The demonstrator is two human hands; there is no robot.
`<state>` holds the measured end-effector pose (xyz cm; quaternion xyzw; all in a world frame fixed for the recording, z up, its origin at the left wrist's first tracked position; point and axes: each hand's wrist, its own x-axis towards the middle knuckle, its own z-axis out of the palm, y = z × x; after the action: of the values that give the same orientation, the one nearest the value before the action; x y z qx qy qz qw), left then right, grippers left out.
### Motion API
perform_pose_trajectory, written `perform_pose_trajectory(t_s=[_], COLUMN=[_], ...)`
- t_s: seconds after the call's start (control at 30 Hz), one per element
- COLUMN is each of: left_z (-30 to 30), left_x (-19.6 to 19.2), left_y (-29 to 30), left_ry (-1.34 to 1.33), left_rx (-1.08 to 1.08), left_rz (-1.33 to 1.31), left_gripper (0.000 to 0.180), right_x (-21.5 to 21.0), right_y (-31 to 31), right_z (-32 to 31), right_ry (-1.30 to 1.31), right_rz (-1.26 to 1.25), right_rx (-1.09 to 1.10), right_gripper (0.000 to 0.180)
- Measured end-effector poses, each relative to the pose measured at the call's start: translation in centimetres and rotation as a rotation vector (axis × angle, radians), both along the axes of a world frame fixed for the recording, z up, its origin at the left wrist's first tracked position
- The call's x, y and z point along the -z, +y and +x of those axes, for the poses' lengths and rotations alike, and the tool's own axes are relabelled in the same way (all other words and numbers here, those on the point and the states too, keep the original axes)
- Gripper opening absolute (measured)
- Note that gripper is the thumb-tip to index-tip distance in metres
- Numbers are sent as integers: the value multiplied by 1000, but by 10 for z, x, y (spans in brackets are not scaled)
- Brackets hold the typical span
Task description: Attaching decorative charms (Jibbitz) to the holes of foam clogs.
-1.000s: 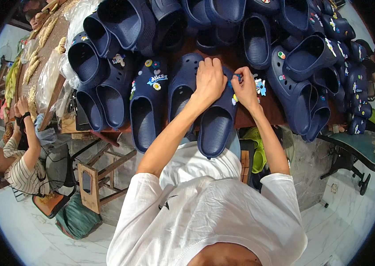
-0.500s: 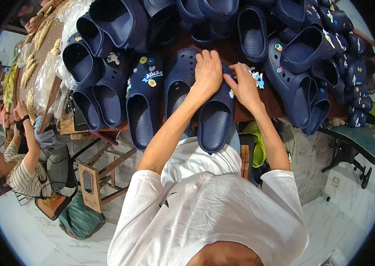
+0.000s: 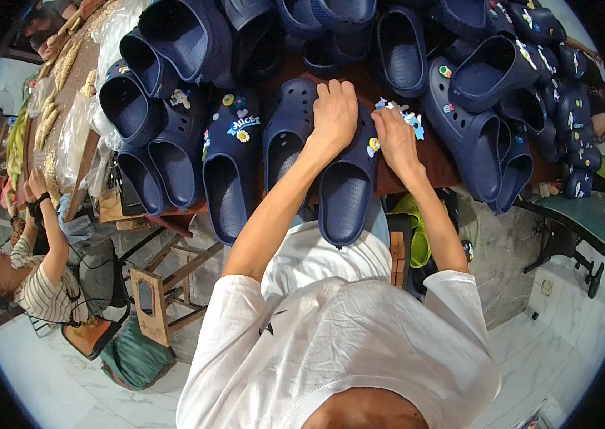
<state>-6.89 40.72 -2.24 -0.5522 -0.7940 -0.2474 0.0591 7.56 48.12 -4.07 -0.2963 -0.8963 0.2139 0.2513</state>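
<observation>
A navy clog lies toe-away at the table's near edge. Over its toe part rests my left hand, fingers curled round it. One yellow and white shoe charm sits on the clog's right side. Just right of the clog, my right hand has its fingertips drawn together at a small heap of blue and white shoe charms; what is between them is hidden. On the left stand a plain navy clog and a decorated clog with a daisy and lettered charm.
More navy clogs crowd the table's back and both sides. A wooden stool stands below at left, with a seated person in stripes beyond it. At right is a green-topped chair. Lime-green clogs lie under the table.
My right hand has shifted off the clog's edge toward the heap of charms, uncovering the yellow and white charm more. My left hand stays on the clog.
</observation>
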Motion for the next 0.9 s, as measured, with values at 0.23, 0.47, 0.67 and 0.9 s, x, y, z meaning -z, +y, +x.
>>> perform_pose_trajectory(t_s=[0.23, 0.47, 0.67, 0.9], left_z=[-4, -8, 3, 5], left_x=[-4, -14, -29, -30], left_y=[-4, -11, -4, -11], left_ry=[-177, -431, -643, -743], left_rx=[-1, 9, 163, 283], left_rz=[78, 351, 214, 195], left_gripper=[16, 22, 26, 35], right_x=[-18, -44, -37, -37], right_y=[2, -2, -3, 4], right_z=[-2, -17, -29, -17], right_ry=[95, 203, 282, 246], right_rz=[172, -221, -286, -209], right_rx=[-17, -117, -148, -124], right_gripper=[17, 28, 37, 24])
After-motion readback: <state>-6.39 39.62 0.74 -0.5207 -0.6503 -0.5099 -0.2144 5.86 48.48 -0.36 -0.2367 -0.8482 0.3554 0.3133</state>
